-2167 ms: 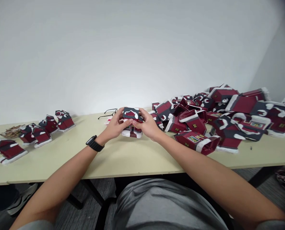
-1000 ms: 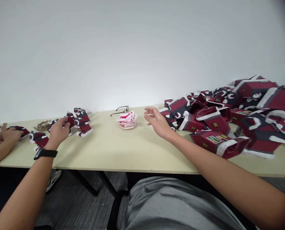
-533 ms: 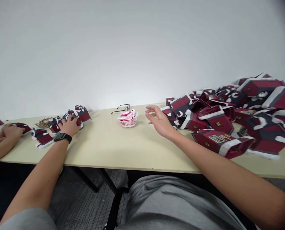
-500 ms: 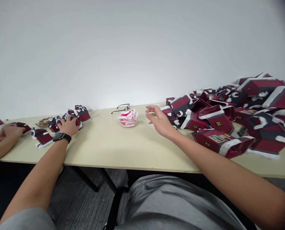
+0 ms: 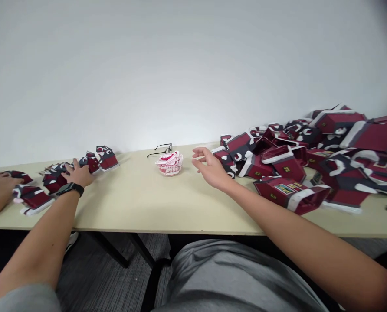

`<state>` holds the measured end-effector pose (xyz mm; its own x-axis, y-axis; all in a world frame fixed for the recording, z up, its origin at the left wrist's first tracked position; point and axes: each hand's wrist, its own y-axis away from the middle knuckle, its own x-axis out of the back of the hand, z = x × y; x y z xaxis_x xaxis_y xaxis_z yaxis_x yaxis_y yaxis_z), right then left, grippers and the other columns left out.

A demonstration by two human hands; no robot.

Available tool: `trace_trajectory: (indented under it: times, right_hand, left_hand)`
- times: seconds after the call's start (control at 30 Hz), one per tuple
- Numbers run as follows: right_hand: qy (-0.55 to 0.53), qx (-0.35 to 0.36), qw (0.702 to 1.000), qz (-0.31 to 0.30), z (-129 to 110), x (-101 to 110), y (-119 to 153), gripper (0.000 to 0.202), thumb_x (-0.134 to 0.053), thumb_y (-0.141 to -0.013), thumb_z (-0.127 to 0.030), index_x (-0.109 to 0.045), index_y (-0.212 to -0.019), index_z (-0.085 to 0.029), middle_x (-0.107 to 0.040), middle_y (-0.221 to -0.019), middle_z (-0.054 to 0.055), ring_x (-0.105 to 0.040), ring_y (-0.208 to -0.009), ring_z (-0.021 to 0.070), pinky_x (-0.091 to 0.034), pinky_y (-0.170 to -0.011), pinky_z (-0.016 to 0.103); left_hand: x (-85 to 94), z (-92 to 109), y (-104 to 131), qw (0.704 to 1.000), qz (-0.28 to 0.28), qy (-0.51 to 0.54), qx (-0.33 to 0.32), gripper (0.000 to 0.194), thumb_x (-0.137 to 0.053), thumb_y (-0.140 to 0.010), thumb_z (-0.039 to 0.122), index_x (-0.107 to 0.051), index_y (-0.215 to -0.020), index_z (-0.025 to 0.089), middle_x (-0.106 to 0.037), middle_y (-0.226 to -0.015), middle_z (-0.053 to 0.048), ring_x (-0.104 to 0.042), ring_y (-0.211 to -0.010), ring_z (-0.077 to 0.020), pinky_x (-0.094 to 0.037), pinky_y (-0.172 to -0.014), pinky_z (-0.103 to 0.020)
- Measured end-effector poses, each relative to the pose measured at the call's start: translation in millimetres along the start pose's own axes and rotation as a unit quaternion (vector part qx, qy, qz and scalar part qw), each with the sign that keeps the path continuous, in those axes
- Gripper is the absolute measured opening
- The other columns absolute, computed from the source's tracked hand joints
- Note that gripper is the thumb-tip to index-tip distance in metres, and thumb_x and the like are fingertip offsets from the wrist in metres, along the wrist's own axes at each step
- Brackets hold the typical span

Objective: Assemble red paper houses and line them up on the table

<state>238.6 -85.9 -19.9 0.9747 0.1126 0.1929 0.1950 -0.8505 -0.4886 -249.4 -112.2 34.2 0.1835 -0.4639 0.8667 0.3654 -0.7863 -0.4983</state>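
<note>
Spread left hand [image 5: 79, 174] among small red houses [image 5: 52, 184]

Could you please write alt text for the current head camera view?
A person's left hand is spread at small maroon model houses on a cream table; the open right hand is between a pink-and-white bundle and a larger heap of such houses. Glasses lie behind the bundle.
</note>
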Motion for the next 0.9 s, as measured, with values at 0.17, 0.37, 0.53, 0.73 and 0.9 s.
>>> trace_trajectory:
  times: [0.17, 0.37, 0.53, 0.73, 0.9]
  right_hand:
    - [0.059, 0.006, 0.998, 0.0, 3, -1, -2, 0.041, -0.058, -0.083, -0.019, -0.056, -0.124, -0.023, -0.065, -0.126, 0.009, -0.066, -0.103, 0.0218, -0.053, -0.092, 0.043]
    - [0.066, 0.071, 0.993, 0.064, 2, 2, -3, 0.038, -0.054, -0.078, -0.011, -0.06, -0.114, -0.022, -0.069, -0.12, 0.008, -0.064, -0.108, 0.0236, -0.053, -0.089, 0.04]
    - [0.118, 0.21, 0.946, 0.216, -10, 10, 1, 0.035, -0.049, -0.076, -0.007, -0.063, -0.104, -0.023, -0.07, -0.115, 0.008, -0.054, -0.118, 0.0277, -0.046, -0.104, 0.046]
    - [0.122, 0.245, 0.929, 0.248, -16, 12, 0, 0.038, -0.047, -0.07, -0.005, -0.062, -0.099, -0.024, -0.07, -0.113, 0.007, -0.054, -0.117, 0.0283, -0.041, -0.108, 0.047]
    - [0.115, 0.188, 0.949, 0.227, -17, 13, -1, 0.038, -0.046, -0.069, -0.005, -0.061, -0.097, -0.026, -0.071, -0.11, 0.005, -0.055, -0.115, 0.0283, -0.044, -0.105, 0.046]
  left_hand:
    - [9.5, 73, -12, 0.979, 0.1, 0.099, -0.147, 0.044, -0.058, -0.088, 0.031, -0.06, -0.128, 0.012, -0.017, -0.173, -0.016, -0.041, -0.146, -0.0403, -0.035, -0.119, -0.06]
    - [29.8, 234, 38, 0.882, 0.111, 0.306, -0.341, 0.033, -0.05, -0.095, 0.031, -0.065, -0.122, 0.018, -0.063, -0.138, -0.013, -0.064, -0.119, -0.0272, -0.051, -0.108, -0.048]
    - [15.3, 341, 87, 0.777, -0.075, 0.343, -0.523, 0.044, -0.055, -0.091, 0.025, -0.059, -0.134, 0.018, -0.063, -0.141, -0.014, -0.057, -0.132, -0.0293, -0.048, -0.111, -0.05]
    - [-1.3, 414, 87, 0.768, -0.11, 0.4, -0.488, 0.057, -0.058, -0.077, 0.011, -0.055, -0.133, 0.02, -0.065, -0.126, -0.009, -0.054, -0.134, -0.0329, -0.048, -0.112, -0.051]
    - [-5.3, 431, 88, 0.777, -0.115, 0.444, -0.431, 0.058, -0.056, -0.076, 0.009, -0.056, -0.131, 0.026, -0.066, -0.115, -0.008, -0.062, -0.12, -0.0341, -0.052, -0.104, -0.055]
